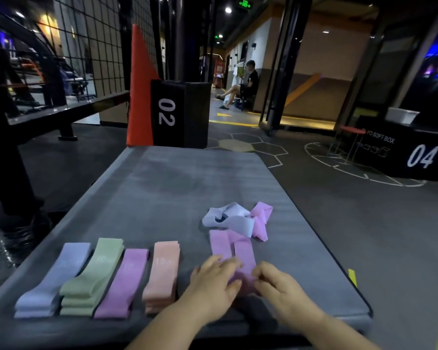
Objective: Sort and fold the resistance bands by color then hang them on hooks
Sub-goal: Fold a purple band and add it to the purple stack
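Note:
On the grey mat [162, 188] lie folded stacks in a row: lavender bands [58, 276], green bands [96, 271], a pink-purple band [127, 279] and peach bands [163, 269]. To their right a pink band [234, 251] lies stretched away from me. My left hand [214, 284] and my right hand [280, 286] both pinch its near end, which is bunched between them. Behind it sits a loose tangle of a lavender band [232, 219] and another pink band [261, 218].
Past the mat's far edge stand a black soft box marked 02 [172, 114] and an orange wedge [139, 84]. A black box marked 04 [415, 152] sits at the right. A black metal frame [8, 137] is at the left. A person sits in the corridor [245, 84].

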